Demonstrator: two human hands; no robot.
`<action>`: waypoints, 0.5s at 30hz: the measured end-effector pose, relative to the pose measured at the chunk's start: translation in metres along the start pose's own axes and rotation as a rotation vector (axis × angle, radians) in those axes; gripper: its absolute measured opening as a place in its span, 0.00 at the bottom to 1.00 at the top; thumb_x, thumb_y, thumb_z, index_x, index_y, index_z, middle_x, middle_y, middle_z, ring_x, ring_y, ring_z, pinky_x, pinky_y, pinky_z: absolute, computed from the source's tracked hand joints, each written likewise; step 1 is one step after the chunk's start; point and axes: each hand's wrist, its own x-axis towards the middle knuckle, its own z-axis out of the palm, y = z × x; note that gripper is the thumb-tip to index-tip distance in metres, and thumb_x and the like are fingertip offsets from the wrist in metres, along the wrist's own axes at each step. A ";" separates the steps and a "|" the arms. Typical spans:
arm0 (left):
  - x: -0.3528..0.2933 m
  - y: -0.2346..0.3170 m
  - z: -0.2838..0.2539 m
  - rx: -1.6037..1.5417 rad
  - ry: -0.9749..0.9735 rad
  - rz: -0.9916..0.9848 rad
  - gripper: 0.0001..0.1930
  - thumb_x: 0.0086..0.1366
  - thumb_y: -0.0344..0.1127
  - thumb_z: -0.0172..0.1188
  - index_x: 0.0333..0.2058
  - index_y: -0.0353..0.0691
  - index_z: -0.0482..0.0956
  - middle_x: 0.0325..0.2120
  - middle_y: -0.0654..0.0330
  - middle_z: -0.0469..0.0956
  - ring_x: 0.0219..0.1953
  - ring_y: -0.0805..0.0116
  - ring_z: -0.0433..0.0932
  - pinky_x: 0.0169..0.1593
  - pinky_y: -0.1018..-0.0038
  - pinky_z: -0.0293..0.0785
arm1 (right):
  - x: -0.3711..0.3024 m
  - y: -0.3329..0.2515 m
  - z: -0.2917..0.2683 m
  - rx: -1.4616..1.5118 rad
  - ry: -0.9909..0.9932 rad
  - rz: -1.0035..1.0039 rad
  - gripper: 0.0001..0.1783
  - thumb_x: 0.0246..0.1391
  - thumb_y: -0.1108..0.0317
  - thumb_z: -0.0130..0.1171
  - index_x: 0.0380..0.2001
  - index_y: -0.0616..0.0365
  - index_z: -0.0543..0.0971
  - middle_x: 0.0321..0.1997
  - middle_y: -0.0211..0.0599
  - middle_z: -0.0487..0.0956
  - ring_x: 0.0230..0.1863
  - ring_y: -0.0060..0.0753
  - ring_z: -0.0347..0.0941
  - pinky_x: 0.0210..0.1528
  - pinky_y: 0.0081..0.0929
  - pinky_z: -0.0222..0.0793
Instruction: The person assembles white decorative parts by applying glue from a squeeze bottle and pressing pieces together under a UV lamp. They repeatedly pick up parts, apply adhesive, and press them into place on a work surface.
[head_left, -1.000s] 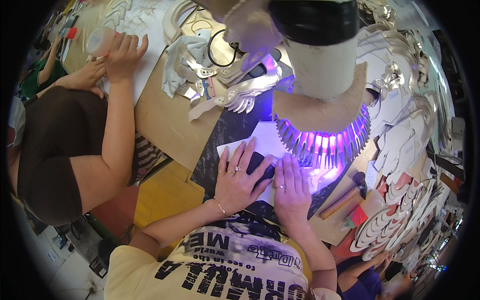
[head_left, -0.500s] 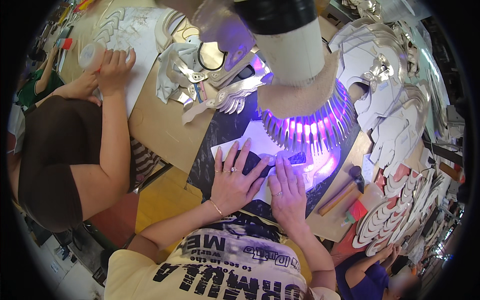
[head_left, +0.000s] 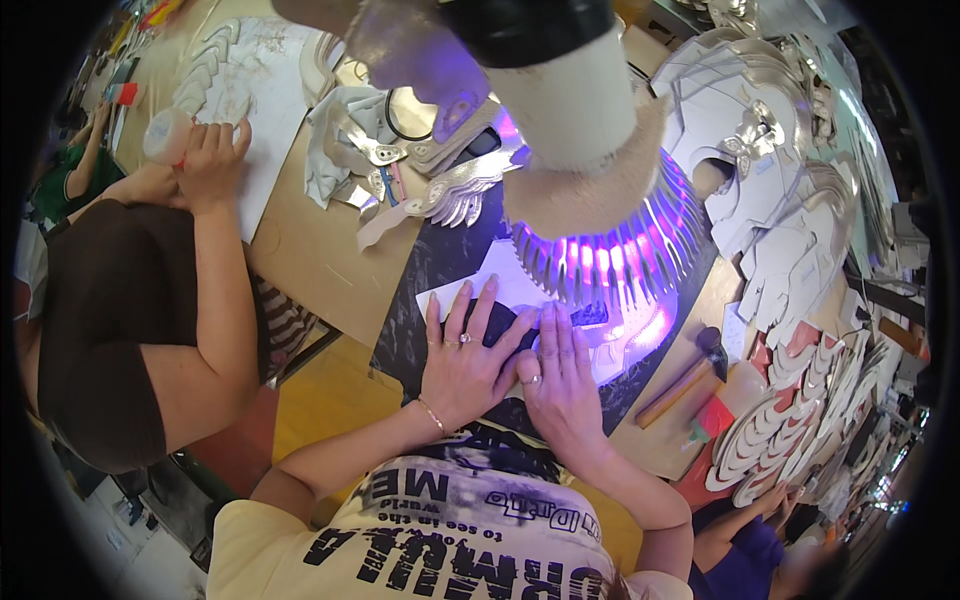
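Head view, nearest first: a cream shirt with dark print [head_left: 440, 550], then the two bare hands, set side by side. The left hand [head_left: 462, 362] lies palm down, fingers spread, over a black piece [head_left: 504, 319] on a white sheet [head_left: 500, 266]. Beside it, the right hand [head_left: 563, 382] rests flat too, fingers straight and close together; whether the thumbs touch, I cannot tell from here. Neither hand is clamped around anything. Beneath it all runs a dark marbled slab [head_left: 398, 318]. To the right a hammer [head_left: 672, 394] lies near a red-capped bottle [head_left: 744, 386] and crescent-shaped pieces [head_left: 752, 447]. Past the fingertips, a fringe of metal prongs [head_left: 612, 268], glowing violet, hangs under a white pipe [head_left: 568, 118]. Farther off sit silvery cut pieces [head_left: 462, 200], and to the left a co-worker's hand [head_left: 213, 163] holds a whitish bottle [head_left: 168, 137].
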 end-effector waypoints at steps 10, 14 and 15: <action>0.003 0.001 0.000 0.064 0.008 0.022 0.28 0.65 0.49 0.56 0.65 0.67 0.68 0.70 0.49 0.52 0.71 0.42 0.48 0.69 0.38 0.34 | 0.005 0.003 -0.002 0.045 0.048 0.095 0.10 0.58 0.69 0.51 0.41 0.63 0.71 0.70 0.62 0.60 0.73 0.60 0.53 0.73 0.52 0.48; 0.002 0.000 -0.001 0.083 0.001 0.034 0.28 0.64 0.48 0.57 0.64 0.66 0.69 0.70 0.49 0.53 0.71 0.43 0.48 0.69 0.39 0.34 | 0.005 -0.003 0.004 -0.006 0.081 0.119 0.07 0.58 0.68 0.50 0.37 0.60 0.69 0.68 0.66 0.63 0.73 0.60 0.56 0.72 0.51 0.49; 0.003 0.001 -0.002 0.074 0.017 0.035 0.28 0.63 0.47 0.58 0.63 0.65 0.70 0.69 0.48 0.55 0.70 0.43 0.49 0.70 0.40 0.34 | 0.004 -0.002 0.003 0.033 0.084 0.110 0.07 0.58 0.68 0.50 0.37 0.60 0.69 0.68 0.66 0.63 0.73 0.60 0.55 0.72 0.51 0.50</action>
